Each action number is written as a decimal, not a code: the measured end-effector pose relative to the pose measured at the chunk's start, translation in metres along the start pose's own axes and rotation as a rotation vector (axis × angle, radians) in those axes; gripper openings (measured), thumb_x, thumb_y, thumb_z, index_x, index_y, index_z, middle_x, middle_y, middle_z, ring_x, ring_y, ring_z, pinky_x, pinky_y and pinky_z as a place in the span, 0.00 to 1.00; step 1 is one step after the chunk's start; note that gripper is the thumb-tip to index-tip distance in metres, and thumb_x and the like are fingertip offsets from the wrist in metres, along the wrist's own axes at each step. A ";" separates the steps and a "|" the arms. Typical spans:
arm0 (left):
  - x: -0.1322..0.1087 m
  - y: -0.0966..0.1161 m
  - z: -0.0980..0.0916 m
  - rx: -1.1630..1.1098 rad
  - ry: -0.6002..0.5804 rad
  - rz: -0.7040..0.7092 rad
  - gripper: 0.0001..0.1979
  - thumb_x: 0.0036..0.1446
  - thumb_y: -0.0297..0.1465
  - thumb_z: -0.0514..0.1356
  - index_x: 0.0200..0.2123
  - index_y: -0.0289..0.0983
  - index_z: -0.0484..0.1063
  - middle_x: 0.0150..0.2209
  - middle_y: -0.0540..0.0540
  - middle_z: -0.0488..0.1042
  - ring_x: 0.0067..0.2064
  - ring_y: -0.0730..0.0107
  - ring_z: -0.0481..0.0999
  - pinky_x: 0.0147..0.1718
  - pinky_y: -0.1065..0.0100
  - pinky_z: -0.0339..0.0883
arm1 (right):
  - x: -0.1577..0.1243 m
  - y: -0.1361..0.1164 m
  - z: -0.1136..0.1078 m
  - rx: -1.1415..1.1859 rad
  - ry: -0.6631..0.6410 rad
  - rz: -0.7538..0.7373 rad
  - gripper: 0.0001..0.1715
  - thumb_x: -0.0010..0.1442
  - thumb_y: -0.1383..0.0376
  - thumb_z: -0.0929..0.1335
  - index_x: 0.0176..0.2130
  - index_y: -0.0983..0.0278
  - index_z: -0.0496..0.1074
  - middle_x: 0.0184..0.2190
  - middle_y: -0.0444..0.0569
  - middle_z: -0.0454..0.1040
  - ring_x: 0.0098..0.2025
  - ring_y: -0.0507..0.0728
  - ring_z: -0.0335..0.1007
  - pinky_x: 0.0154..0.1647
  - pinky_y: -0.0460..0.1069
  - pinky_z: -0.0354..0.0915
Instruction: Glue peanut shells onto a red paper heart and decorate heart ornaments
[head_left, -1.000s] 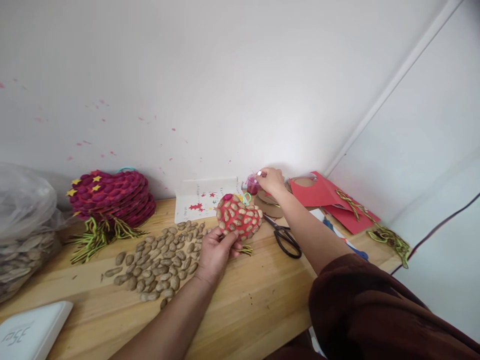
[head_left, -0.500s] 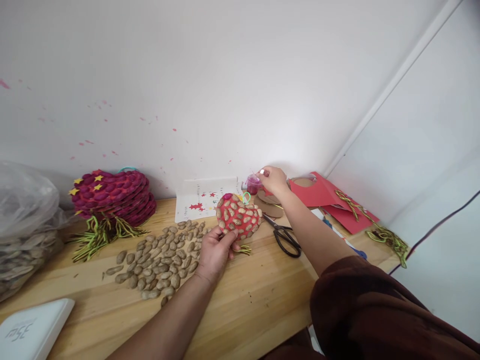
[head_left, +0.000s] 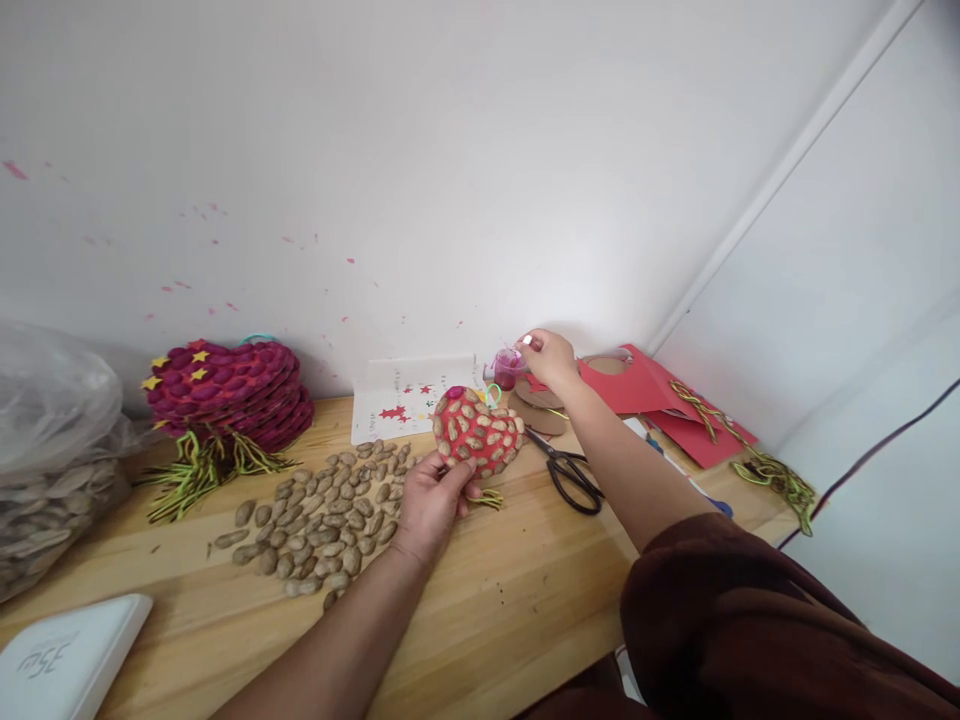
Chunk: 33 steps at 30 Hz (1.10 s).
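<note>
My left hand [head_left: 435, 500] pinches the lower edge of a red, heart-like craft piece [head_left: 478, 432] covered with glued peanuts. One peanut at its top left is painted magenta. A green loop sticks up behind the piece, and yellow-green yarn hangs below it. My right hand [head_left: 549, 358] is closed, fingertips together, beside a small clear cup of magenta paint [head_left: 508, 370] by the wall. A small white spot shows at the fingertips; what they grip I cannot make out. Black-handled scissors [head_left: 574, 480] lie on the table just right of the craft piece.
Loose peanuts [head_left: 330, 530] spread left of my arm. Stacked magenta peanut crafts [head_left: 229, 390] and a plastic bag of peanuts [head_left: 52, 510] stand farther left, with a white device [head_left: 75, 650] in front. Red card [head_left: 637, 385], cardboard pieces [head_left: 540, 410] and yarn [head_left: 776, 485] lie to the right.
Almost nothing differs. My right hand has shifted very slightly by the paint cup, while my left hand keeps the craft piece in the same place.
</note>
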<state>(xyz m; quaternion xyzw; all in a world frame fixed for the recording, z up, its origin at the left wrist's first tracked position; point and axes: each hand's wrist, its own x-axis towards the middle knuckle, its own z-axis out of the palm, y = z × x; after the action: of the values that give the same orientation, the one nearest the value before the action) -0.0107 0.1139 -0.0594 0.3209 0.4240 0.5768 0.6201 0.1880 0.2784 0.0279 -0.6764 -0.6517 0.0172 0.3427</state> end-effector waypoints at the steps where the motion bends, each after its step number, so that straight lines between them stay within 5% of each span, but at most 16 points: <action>1: 0.000 0.000 0.000 -0.004 0.000 -0.001 0.16 0.39 0.38 0.73 0.25 0.35 0.72 0.17 0.50 0.73 0.17 0.75 0.68 0.12 0.78 0.54 | -0.001 0.000 -0.001 0.022 0.015 -0.004 0.06 0.59 0.61 0.70 0.32 0.59 0.78 0.30 0.46 0.79 0.36 0.58 0.71 0.40 0.51 0.60; 10: -0.003 0.005 0.002 -0.059 0.003 -0.021 0.17 0.38 0.37 0.74 0.27 0.34 0.74 0.19 0.49 0.75 0.20 0.73 0.73 0.17 0.76 0.64 | -0.052 -0.009 -0.028 0.382 0.300 -0.035 0.16 0.67 0.53 0.62 0.40 0.61 0.72 0.30 0.45 0.74 0.32 0.55 0.69 0.36 0.49 0.64; 17: -0.004 0.004 0.001 -0.056 -0.026 -0.027 0.16 0.38 0.36 0.75 0.27 0.34 0.75 0.20 0.48 0.77 0.21 0.72 0.75 0.22 0.73 0.69 | -0.119 -0.048 -0.048 0.747 0.320 -0.193 0.13 0.68 0.54 0.67 0.40 0.61 0.73 0.31 0.44 0.74 0.33 0.53 0.71 0.36 0.49 0.67; 25: -0.005 0.000 -0.001 -0.013 -0.069 -0.024 0.17 0.41 0.38 0.76 0.28 0.34 0.77 0.21 0.48 0.77 0.23 0.72 0.75 0.23 0.74 0.70 | -0.146 -0.046 -0.038 0.590 0.376 -0.476 0.05 0.69 0.65 0.67 0.45 0.60 0.73 0.39 0.48 0.78 0.41 0.57 0.75 0.44 0.54 0.70; 33: -0.006 -0.001 -0.001 0.049 -0.063 -0.024 0.17 0.40 0.39 0.76 0.29 0.35 0.78 0.23 0.48 0.78 0.24 0.72 0.75 0.24 0.73 0.71 | -0.147 -0.043 -0.041 0.485 0.385 -0.557 0.07 0.68 0.68 0.67 0.46 0.58 0.73 0.39 0.48 0.78 0.41 0.58 0.75 0.44 0.55 0.70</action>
<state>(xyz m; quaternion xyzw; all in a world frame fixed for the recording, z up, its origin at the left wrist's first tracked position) -0.0110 0.1074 -0.0596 0.3490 0.4222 0.5484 0.6319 0.1483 0.1252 0.0178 -0.3650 -0.7108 -0.0501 0.5992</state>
